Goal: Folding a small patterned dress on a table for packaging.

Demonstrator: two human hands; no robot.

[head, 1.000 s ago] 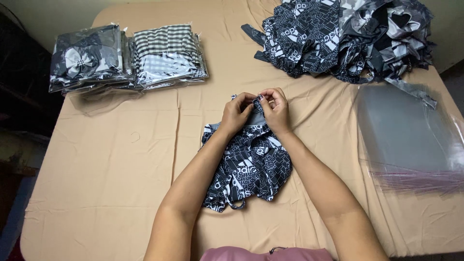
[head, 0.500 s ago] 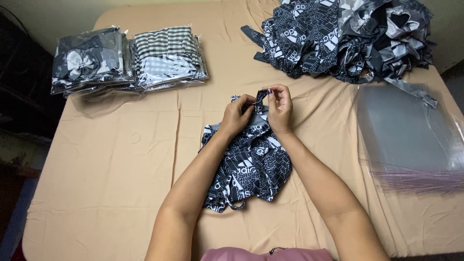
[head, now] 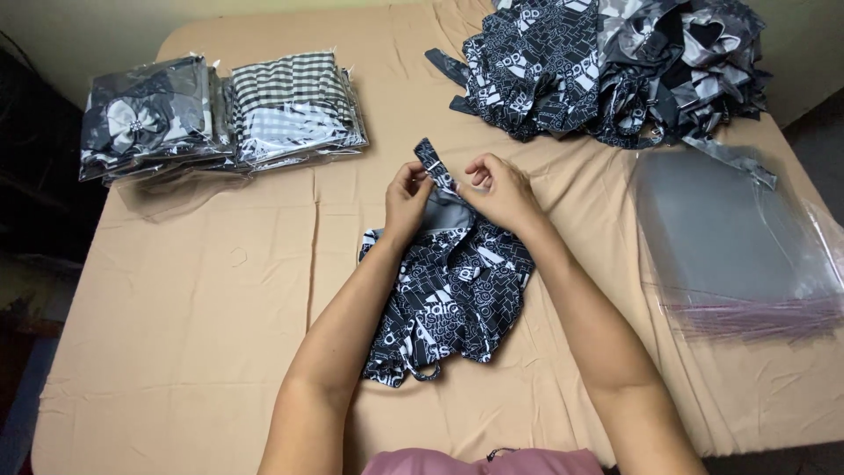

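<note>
- Garment (head: 453, 295) of black fabric with a white block print lies flat at the centre of the frame, its lower hem toward the bottom edge and its grey inner lining showing at the top opening.
- Strap (head: 437, 167), a narrow band of the same print, rises from the top of the garment and points toward the upper left of the frame.
- Left hand (head: 407, 195) is closed in a pinch on the strap, thumb and fingertips gripping the band from the left side (the remaining fingers are curled in).
- Right hand (head: 501, 189) is closed in a pinch on the same strap just to the right; the two hands are near each other, with the band running between them.
- Worktop (head: 176, 334), covered by a tan cloth with fold creases, carries everything in view.
- Packed stack (head: 220, 114) of flat clear bags sits at the upper left of the frame; one pile shows a checked fabric, the other a dark fabric with a bow.
- Loose pile (head: 607, 66) of unpacked black, white and grey garments occupies the upper right of the frame, well apart from the hands.
- Empty clear bags (head: 734, 246) lie stacked at the right of the frame (a pink strip runs along their lower edge).
</note>
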